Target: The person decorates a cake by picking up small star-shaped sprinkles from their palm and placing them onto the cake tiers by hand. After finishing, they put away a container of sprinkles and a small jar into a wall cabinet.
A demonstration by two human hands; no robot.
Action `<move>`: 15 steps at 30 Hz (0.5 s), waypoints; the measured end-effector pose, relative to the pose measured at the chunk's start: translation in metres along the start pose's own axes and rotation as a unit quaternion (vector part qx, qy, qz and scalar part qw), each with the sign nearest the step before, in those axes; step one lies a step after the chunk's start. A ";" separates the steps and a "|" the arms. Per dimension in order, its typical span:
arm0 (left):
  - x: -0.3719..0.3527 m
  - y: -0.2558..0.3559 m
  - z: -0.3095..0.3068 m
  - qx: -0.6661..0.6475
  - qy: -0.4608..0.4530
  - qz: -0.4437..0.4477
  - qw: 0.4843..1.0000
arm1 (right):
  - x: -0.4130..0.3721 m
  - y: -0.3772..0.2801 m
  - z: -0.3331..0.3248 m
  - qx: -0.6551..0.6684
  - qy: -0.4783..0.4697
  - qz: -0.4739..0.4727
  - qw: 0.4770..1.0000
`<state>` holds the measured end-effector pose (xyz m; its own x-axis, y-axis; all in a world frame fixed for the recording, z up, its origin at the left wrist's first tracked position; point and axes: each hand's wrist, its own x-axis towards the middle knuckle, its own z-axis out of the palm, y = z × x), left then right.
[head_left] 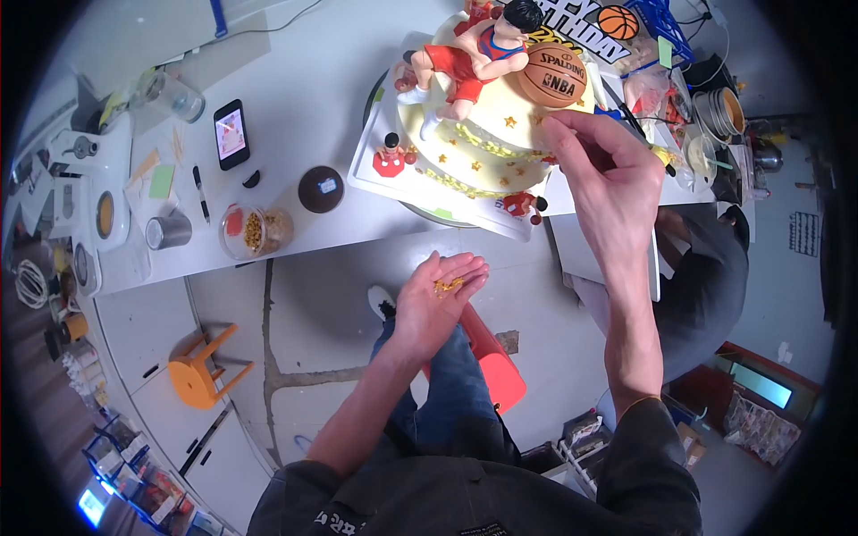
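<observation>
Well to the left of all the fingers, the clear tub (255,232) of gold pieces stands close to the front edge of the counter (277,98), so a careless forearm could perhaps knock it over. The left hand (426,304) carries small gold pieces (447,288) on its palm, at the base of the fingers, and beneath it is only floor (331,322); if this palm tilts, I think they would slide off and be lost. Above and to the right of these left fingers is the cake (492,107); the tips of the right hand (617,179) are over its upper tier, and pressing too low could dent the cream. The lettered ball (552,76), just beyond those right fingertips, might be pushed by a knuckle, and the small red figure (520,205), below them, by a dropping wrist. As for the pose, the left hand is palm up, its fingers extended and loosely open, gripping nothing. The right arm reaches forward, wrist bent toward the cake, with thumb and index finger closed together in a pinch; whether a piece is between them, I cannot tell.
</observation>
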<state>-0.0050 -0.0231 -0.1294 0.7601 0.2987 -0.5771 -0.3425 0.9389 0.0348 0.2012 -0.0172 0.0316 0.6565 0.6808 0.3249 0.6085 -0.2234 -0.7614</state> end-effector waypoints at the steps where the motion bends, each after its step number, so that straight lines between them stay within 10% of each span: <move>1: 0.000 0.000 0.001 0.000 0.002 -0.001 1.000 | -0.002 0.000 -0.002 -0.004 0.006 -0.001 1.000; 15: -0.001 0.000 0.010 -0.016 -0.009 -0.033 0.999 | -0.151 0.023 0.042 -0.153 -0.273 -0.120 0.942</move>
<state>0.0004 -0.0219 -0.1205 0.7914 0.2406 -0.5619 -0.3092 0.9506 -0.0284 0.0975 -0.0956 -0.0583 0.2079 0.9759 0.0661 0.8647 -0.1517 -0.4788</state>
